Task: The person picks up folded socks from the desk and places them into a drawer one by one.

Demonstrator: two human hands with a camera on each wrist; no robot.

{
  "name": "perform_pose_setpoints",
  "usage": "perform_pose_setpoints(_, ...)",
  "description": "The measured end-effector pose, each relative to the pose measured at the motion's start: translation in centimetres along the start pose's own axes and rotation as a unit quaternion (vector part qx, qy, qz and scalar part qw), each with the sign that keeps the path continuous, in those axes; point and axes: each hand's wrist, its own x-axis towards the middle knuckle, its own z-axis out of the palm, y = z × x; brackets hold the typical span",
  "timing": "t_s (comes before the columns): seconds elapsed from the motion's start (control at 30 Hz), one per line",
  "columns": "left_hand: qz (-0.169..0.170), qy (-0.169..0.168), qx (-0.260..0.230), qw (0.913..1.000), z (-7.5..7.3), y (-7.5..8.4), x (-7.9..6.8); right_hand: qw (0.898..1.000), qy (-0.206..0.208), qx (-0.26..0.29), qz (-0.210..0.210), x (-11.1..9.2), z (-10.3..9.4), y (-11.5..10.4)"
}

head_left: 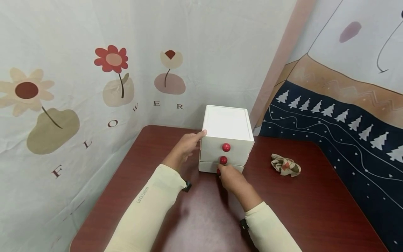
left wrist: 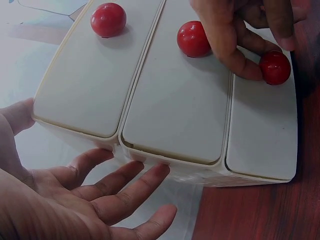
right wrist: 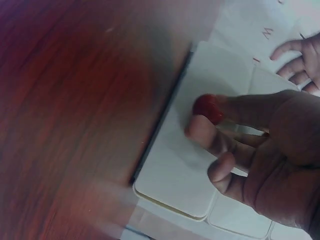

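Note:
A white three-drawer box (head_left: 227, 123) stands on the table, with a red ball knob on each drawer front. At its left side is my left hand (head_left: 186, 146), thumb at the top front edge and the other fingers loosely extended against the side wall (left wrist: 165, 170). My right hand (head_left: 233, 179) pinches the lowest red knob (right wrist: 206, 108) between thumb and forefinger, its other fingers bent and off the front. Above that hand sit the middle knob (head_left: 223, 160) and the top knob (head_left: 226, 147). All three drawers look closed in the left wrist view.
A crumpled patterned cloth (head_left: 285, 165) lies on the dark red wooden table (head_left: 201, 213), right of the box. Behind the table hangs a white flower-print curtain (head_left: 141, 52). A navy, tree-patterned curtain (head_left: 340, 147) runs along the right edge.

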Motion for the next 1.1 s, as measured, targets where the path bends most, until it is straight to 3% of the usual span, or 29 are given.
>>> perform_pose_setpoints(0.23, 0.003, 0.003, 0.0, 1.0, -0.1, 0.1, -0.1, 0.991, 0.092, -0.08, -0.063, 0.4, 1.5, 0.5)
perform_pose_setpoints(0.53, -0.002, 0.006, 0.005, 1.0, 0.0, 0.1, 0.1, 0.98, 0.098, -0.156, -0.073, 0.4, 1.7, 0.1)
perform_pose_setpoints(1.1, 0.008, 0.005, 0.012, 0.9999, -0.1, -0.1, 0.1, 0.973, 0.139, -0.165, -0.081, -1.6, 1.8, -0.6)
